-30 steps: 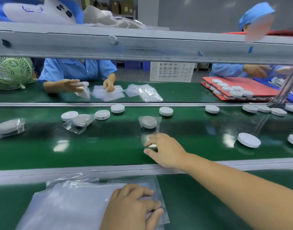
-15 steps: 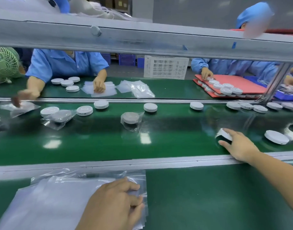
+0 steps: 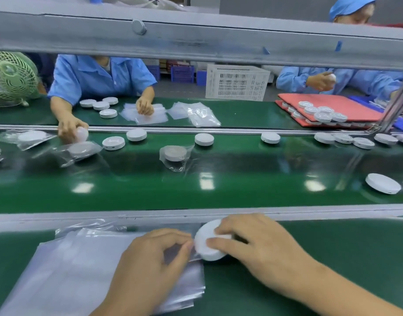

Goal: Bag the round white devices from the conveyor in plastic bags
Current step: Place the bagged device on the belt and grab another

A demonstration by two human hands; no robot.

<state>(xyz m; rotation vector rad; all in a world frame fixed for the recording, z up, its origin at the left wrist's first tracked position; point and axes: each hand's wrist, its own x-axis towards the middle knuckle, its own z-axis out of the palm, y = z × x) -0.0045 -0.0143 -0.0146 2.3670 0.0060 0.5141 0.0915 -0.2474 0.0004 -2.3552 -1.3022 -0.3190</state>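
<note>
- The right hand [image 3: 259,245], half a second earlier out on the conveyor [image 3: 196,192], had come back to the near bench [image 3: 337,242] and gripped a round white device [image 3: 205,242].
- The device sat at the right edge of the stack of plastic bags [image 3: 70,270].
- The left hand [image 3: 150,265], earlier flat on that stack, pinched a bag edge just beside the device.

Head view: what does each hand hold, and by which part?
Right hand grips the round white device by its rim; left hand pinches the top clear plastic bag at its edge.
</note>
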